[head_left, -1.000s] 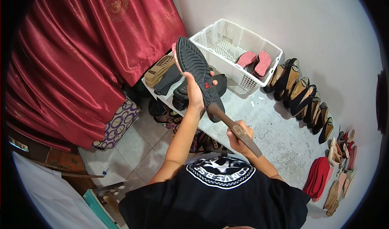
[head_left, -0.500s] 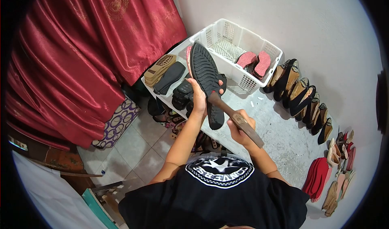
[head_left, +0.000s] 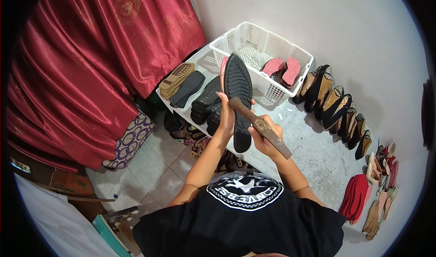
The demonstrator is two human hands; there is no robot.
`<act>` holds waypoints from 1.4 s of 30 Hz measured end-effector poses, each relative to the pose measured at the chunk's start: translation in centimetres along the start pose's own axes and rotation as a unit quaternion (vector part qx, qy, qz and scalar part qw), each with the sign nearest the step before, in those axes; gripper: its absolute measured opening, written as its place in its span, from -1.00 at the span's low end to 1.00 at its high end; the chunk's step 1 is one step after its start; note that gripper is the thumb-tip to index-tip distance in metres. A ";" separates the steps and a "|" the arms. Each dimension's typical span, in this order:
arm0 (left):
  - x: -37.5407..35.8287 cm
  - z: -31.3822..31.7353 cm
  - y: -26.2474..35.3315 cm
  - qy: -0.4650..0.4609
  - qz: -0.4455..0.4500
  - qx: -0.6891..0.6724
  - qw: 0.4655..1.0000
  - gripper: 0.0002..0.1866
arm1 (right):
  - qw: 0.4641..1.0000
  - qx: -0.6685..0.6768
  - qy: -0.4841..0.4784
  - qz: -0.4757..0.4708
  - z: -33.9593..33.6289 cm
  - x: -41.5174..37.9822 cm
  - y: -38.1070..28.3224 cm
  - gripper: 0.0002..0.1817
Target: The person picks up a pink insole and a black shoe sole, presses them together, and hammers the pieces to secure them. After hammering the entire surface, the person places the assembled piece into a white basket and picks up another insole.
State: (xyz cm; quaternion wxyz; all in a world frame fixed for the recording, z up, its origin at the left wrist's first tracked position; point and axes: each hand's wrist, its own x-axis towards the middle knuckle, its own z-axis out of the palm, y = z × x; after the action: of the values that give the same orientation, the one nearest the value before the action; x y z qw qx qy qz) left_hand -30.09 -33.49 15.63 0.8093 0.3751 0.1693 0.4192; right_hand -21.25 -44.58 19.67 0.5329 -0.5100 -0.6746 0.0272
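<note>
My left hand [head_left: 226, 116] is wrapped round a shoe sole [head_left: 238, 77], holding it up over the table with its black ridged underside facing me. A pink layer shows along the sole's far left edge. My right hand [head_left: 261, 143] grips a hammer [head_left: 272, 139] with a worn brown handle. The hammer's head end lies over the middle of the sole; whether it touches cannot be made out. Just left of the held sole, a pile of black soles [head_left: 206, 100] rests on the table, partly hidden by my left hand.
A white plastic basket [head_left: 268, 86] with pink insoles [head_left: 290, 70] stands at the back. Brown soles [head_left: 177, 79] lie at the table's left end. Wedge shoes [head_left: 334, 102] line the wall on the right, with red insoles [head_left: 355, 198] nearer. A red curtain [head_left: 104, 52] hangs left.
The sole has shifted slightly right and downward in view, turning more upright. The hammer has moved a little left and up along with my right hand.
</note>
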 end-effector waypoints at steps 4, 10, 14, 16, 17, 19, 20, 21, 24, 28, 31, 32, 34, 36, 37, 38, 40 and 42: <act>-0.9 -0.1 -0.3 0.015 -0.003 0.018 1.000 -0.13 | 0.999 0.017 0.051 0.008 0.4 -0.2 0.0 -0.83; -2.0 1.5 0.3 0.020 -0.023 0.050 0.998 -0.07 | 0.995 0.005 0.086 -0.041 0.6 0.7 0.5 -0.84; -2.0 0.9 -0.4 0.031 -0.040 0.052 0.997 -0.06 | 0.998 -0.058 0.009 -0.028 0.1 1.2 0.1 -0.86; -1.7 0.2 -0.9 0.072 -0.061 0.062 0.994 -0.06 | 0.999 -0.053 0.004 -0.001 0.0 1.2 0.7 -0.87; -1.5 0.0 -0.9 0.053 -0.051 0.069 0.995 -0.09 | 0.998 -0.053 0.032 -0.028 0.1 1.3 1.0 -0.87; -1.5 -0.1 -1.0 0.017 -0.031 0.080 0.996 -0.13 | 0.994 -0.056 0.069 -0.061 0.1 1.8 1.3 -0.86; -1.7 -0.1 -1.0 0.018 -0.035 0.077 0.996 -0.15 | 0.993 -0.058 0.078 -0.063 0.1 2.0 1.3 -0.86; -1.9 0.2 -0.7 0.019 -0.040 0.075 0.996 -0.16 | 0.992 -0.061 0.087 -0.063 0.1 2.1 1.3 -0.85; -2.6 1.7 0.4 0.053 -0.073 0.078 0.993 -0.14 | 0.998 -0.017 0.063 -0.012 -0.3 3.1 1.6 -0.83; -2.4 0.0 -0.1 -0.042 -0.023 0.111 0.993 -0.13 | 0.991 -0.032 0.119 -0.043 -0.7 3.2 1.8 -0.80; -1.9 -1.0 -0.7 -0.089 -0.036 0.028 0.995 -0.14 | 0.988 -0.085 0.108 -0.074 -0.7 3.7 1.8 -0.78; -1.8 -1.4 -0.8 -0.103 -0.048 0.001 0.994 -0.14 | 0.988 -0.075 0.122 -0.056 -0.7 3.5 1.8 -0.79; -2.0 -1.0 -0.6 -0.091 -0.037 0.003 0.995 -0.15 | 0.987 -0.054 0.151 -0.027 -0.6 3.2 2.1 -0.81; -1.7 -1.0 -0.5 -0.090 -0.030 -0.006 0.995 -0.15 | 0.987 0.022 0.158 -0.002 -0.3 2.7 2.5 -0.81; -1.6 -1.1 -0.5 -0.094 -0.033 -0.016 0.995 -0.15 | 0.989 -0.016 0.145 -0.008 -0.6 3.0 2.2 -0.81; -1.7 -1.2 -0.6 -0.097 -0.038 -0.025 0.994 -0.15 | 0.990 -0.055 0.132 -0.013 -0.9 3.4 2.0 -0.81; -1.8 -0.9 -0.5 -0.096 -0.043 -0.046 0.993 -0.15 | 0.989 -0.077 0.122 -0.024 -1.0 3.8 1.9 -0.83; -1.4 -1.0 -0.5 -0.092 -0.053 -0.066 0.992 -0.15 | 0.984 -0.093 0.144 -0.040 -0.7 3.0 2.7 -0.84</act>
State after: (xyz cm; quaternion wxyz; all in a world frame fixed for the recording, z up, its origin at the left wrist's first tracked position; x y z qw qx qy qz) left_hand -31.27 -34.31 14.55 0.8655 0.3481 0.0853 0.3498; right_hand -18.69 -41.46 20.44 0.5755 -0.5286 -0.6102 -0.1306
